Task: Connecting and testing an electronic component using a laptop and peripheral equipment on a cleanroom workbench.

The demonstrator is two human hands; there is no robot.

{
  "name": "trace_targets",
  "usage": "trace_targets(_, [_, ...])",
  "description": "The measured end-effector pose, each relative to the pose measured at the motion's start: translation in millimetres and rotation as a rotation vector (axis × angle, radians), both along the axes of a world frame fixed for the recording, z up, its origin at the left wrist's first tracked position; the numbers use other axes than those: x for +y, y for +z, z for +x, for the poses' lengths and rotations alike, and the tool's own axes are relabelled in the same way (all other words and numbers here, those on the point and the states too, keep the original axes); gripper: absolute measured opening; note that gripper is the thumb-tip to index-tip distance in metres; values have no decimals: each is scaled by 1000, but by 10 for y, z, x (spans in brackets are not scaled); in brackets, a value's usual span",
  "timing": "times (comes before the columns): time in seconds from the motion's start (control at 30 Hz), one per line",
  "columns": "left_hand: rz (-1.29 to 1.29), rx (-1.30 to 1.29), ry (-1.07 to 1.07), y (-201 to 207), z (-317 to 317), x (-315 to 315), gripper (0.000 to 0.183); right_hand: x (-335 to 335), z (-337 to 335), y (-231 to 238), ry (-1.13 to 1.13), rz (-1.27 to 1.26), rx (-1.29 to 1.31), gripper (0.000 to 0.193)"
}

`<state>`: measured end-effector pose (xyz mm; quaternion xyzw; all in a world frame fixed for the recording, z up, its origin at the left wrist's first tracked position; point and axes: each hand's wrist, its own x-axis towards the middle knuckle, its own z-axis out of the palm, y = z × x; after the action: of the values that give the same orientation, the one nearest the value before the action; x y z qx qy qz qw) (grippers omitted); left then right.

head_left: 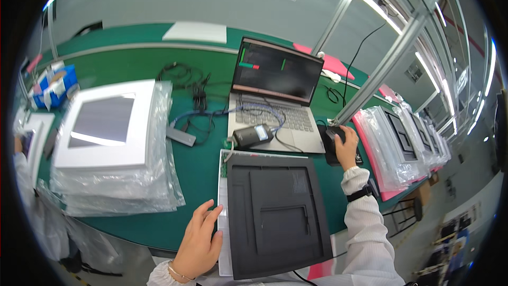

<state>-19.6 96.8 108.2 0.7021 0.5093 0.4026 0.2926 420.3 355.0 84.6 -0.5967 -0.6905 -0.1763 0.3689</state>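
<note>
Right hand (346, 147), grip curled around black mouse (332, 132) right of centre, left hand (198, 243) spread loosely beside black-backed panel (283, 201) at lower centre, contact unclear: light mousing, panel undisturbed, probably works best.

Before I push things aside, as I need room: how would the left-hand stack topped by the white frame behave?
The stack may slip between layers, since loose, shiny clear plastic bulges around it. It probably won't roll or tip, being broad and flat. The top frame looks stiff, judging by its flat face, though its reflective dark window might scratch.
</note>
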Motion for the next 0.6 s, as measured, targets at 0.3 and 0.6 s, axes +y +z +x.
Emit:
trace_targets(0.3, [254, -233, 44, 655, 128, 1312, 30, 103, 182, -358, -172, 39, 97, 43])
trace_targets(0.6, [-66, -791, 287, -567, -106, 2018, 11, 94, 131, -363, -83, -81, 62, 36])
